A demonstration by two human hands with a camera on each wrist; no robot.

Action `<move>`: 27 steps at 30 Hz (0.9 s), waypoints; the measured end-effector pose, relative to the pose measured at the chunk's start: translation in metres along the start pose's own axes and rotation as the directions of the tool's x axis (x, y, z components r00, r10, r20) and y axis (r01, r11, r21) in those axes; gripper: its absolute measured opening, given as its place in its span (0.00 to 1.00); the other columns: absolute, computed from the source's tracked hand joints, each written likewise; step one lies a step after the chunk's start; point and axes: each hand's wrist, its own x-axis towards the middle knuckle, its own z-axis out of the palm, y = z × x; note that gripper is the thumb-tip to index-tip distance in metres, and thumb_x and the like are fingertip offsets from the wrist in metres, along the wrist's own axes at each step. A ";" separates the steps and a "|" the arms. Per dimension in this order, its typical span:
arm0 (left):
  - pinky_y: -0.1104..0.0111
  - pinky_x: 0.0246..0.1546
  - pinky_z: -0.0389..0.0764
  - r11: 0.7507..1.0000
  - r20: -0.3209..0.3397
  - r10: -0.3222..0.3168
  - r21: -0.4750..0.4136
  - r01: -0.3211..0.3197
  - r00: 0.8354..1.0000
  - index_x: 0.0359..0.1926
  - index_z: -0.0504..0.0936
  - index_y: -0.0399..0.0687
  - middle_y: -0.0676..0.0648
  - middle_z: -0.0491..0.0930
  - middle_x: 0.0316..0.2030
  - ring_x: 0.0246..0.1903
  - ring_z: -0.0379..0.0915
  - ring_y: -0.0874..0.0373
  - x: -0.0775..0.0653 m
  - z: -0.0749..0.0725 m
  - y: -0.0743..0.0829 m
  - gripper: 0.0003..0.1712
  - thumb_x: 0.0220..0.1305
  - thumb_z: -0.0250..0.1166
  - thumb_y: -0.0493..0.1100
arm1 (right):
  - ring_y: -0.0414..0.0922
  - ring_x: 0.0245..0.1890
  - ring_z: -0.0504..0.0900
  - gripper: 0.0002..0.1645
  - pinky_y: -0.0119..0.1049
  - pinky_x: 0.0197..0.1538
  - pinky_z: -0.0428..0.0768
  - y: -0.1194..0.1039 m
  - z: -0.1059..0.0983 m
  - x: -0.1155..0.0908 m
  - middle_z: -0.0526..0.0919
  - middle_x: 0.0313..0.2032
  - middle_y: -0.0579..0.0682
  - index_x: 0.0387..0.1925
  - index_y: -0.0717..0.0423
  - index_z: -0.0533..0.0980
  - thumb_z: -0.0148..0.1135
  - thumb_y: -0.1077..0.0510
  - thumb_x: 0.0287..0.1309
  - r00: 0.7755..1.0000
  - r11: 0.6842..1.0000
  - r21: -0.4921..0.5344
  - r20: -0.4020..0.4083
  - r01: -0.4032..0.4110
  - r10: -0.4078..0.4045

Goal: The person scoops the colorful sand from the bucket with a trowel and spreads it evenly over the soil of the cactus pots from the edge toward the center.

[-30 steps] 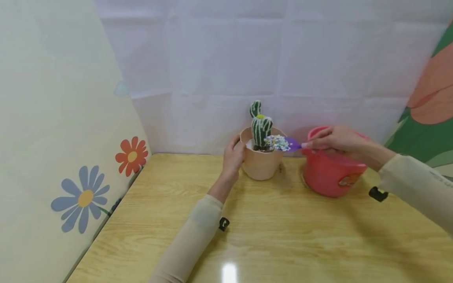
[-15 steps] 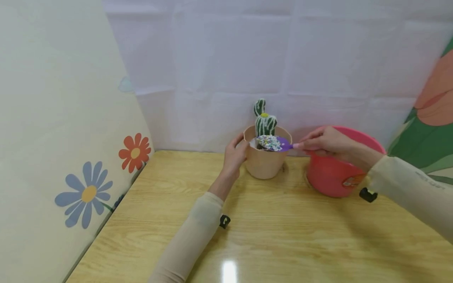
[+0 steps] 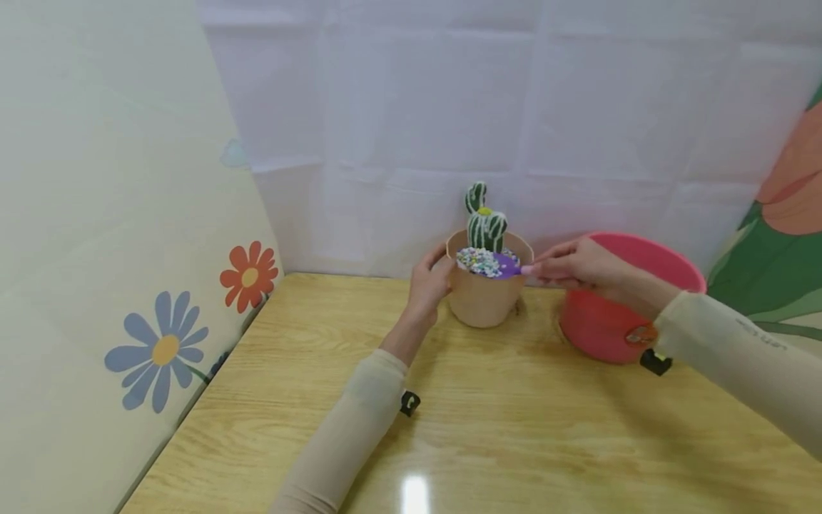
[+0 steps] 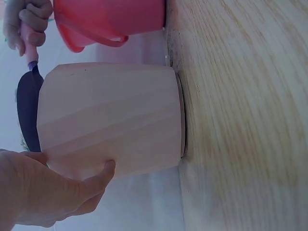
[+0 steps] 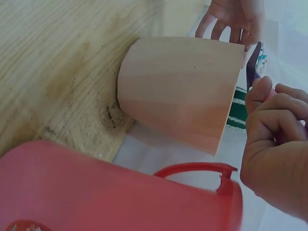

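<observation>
A beige flowerpot (image 3: pixel 486 300) stands on the table with a green, white-striped toy cactus (image 3: pixel 486 232) in it. My left hand (image 3: pixel 429 284) holds the pot's left side, its thumb on the outer wall in the left wrist view. My right hand (image 3: pixel 581 268) grips the pink handle of a small shovel (image 3: pixel 507 265). The purple blade lies over the pot's front rim, in front of the cactus. Small multicoloured pellets (image 3: pixel 477 262) are heaped on and around the blade. From the left wrist, the dark blade (image 4: pixel 30 108) shows beside the pot's rim; the pot's inside is hidden there.
A red bucket (image 3: pixel 597 325) stands right of the pot, under my right forearm, its handle (image 5: pixel 197 167) toward the pot. White cloth (image 3: pixel 385 107) hangs behind the wooden table (image 3: pixel 308 343). A flower-decorated panel (image 3: pixel 77 214) borders the left. Dark specks (image 5: pixel 114 117) lie by the pot's base.
My right hand has moved left with the shovel, bringing its blade over the pot and lower. Pellets now show on both sides of the blade. My left hand stays on the pot.
</observation>
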 end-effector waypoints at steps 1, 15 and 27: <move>0.51 0.51 0.79 1.000 0.001 0.000 -0.002 0.000 1.000 0.71 0.73 0.43 0.42 0.70 0.69 0.59 0.70 0.47 0.000 0.000 0.000 0.28 0.72 0.60 0.42 | 0.39 0.29 0.83 0.29 0.26 0.24 0.75 0.001 0.001 0.000 0.87 0.43 0.63 0.54 0.67 0.81 0.78 0.52 0.56 1.000 1.000 0.015 0.003 0.003 -0.003; 0.46 0.56 0.76 0.999 0.008 -0.017 -0.043 0.017 1.000 0.71 0.72 0.43 0.43 0.73 0.65 0.59 0.71 0.46 -0.002 0.001 0.003 0.29 0.71 0.61 0.41 | 0.33 0.13 0.63 0.20 0.25 0.17 0.56 0.004 0.013 0.007 0.86 0.32 0.55 0.52 0.68 0.81 0.70 0.57 0.64 0.997 0.990 0.138 0.082 -0.011 0.000; 0.45 0.58 0.75 0.999 0.001 -0.035 -0.031 0.035 0.999 0.71 0.72 0.43 0.42 0.72 0.67 0.64 0.68 0.45 -0.003 -0.001 0.006 0.30 0.70 0.61 0.39 | 0.34 0.13 0.58 0.22 0.26 0.16 0.52 0.003 0.020 0.015 0.73 0.22 0.47 0.46 0.75 0.76 0.68 0.56 0.67 0.984 0.981 0.182 0.175 -0.065 0.033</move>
